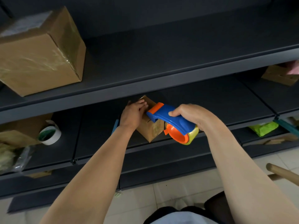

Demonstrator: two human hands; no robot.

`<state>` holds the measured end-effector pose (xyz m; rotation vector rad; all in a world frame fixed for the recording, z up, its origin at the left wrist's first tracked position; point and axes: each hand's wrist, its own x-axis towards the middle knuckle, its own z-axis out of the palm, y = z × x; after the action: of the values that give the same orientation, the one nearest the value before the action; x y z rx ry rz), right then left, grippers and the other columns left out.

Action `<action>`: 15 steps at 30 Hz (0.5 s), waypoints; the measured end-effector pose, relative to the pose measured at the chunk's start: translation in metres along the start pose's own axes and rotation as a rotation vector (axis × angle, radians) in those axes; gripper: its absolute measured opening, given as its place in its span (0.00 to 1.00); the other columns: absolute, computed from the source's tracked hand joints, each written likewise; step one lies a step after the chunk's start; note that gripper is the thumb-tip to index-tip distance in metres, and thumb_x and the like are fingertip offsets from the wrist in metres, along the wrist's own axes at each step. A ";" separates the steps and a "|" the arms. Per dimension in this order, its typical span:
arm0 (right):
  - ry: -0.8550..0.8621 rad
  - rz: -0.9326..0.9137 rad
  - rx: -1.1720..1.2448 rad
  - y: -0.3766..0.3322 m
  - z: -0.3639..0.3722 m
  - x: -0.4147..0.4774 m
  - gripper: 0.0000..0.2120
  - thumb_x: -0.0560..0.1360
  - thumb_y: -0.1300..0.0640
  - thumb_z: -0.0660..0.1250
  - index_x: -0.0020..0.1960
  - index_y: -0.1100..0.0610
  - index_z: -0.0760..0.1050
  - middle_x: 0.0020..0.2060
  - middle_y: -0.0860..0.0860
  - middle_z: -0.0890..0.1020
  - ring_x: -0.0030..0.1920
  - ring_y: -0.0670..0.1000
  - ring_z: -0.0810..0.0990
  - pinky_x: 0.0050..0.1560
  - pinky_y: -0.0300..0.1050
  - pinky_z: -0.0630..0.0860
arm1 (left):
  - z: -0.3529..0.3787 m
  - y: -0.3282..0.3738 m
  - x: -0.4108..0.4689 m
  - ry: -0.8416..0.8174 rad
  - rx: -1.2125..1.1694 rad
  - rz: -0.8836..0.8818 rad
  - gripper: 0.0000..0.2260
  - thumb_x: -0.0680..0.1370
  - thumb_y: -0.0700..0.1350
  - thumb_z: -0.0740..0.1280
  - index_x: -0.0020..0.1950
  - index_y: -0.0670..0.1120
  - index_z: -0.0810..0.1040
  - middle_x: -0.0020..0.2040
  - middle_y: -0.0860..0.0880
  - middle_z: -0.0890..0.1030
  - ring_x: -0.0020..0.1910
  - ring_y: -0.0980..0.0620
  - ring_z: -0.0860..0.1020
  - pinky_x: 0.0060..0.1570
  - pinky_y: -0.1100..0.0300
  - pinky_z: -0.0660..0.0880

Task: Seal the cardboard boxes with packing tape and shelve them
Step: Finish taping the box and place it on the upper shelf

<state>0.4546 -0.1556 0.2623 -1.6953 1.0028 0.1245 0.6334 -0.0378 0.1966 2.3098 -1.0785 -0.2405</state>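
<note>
A small cardboard box (151, 129) stands on the middle dark shelf (218, 101), turned corner-on toward me. My left hand (133, 113) grips its top left side, fingers curled over the upper edge. My right hand (190, 114) holds the blue and orange tape dispenser (168, 118) by its handle, and the orange front end rests against the box top beside my left fingers. The roll of yellowish tape (193, 135) sits in the dispenser's wheel. A large taped cardboard box (40, 52) stands on the upper shelf at the left.
A white tape roll (50, 135) lies on the middle shelf at the left beside another brown box (21, 131) and a plastic bag (11, 157). A box (279, 75) and a green packet (263, 128) sit at the right. Wooden sticks (283, 172) jut in above the tiled floor.
</note>
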 end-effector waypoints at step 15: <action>-0.128 0.219 0.020 0.054 0.026 -0.001 0.14 0.74 0.52 0.66 0.54 0.61 0.77 0.47 0.58 0.84 0.49 0.58 0.83 0.57 0.56 0.76 | -0.005 0.009 -0.004 -0.017 0.079 0.032 0.17 0.81 0.51 0.58 0.67 0.47 0.74 0.70 0.53 0.71 0.70 0.52 0.67 0.72 0.55 0.49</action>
<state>0.4280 -0.1352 0.2130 -1.5354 1.0867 0.3599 0.6266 -0.0371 0.2051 2.3617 -1.1510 -0.2091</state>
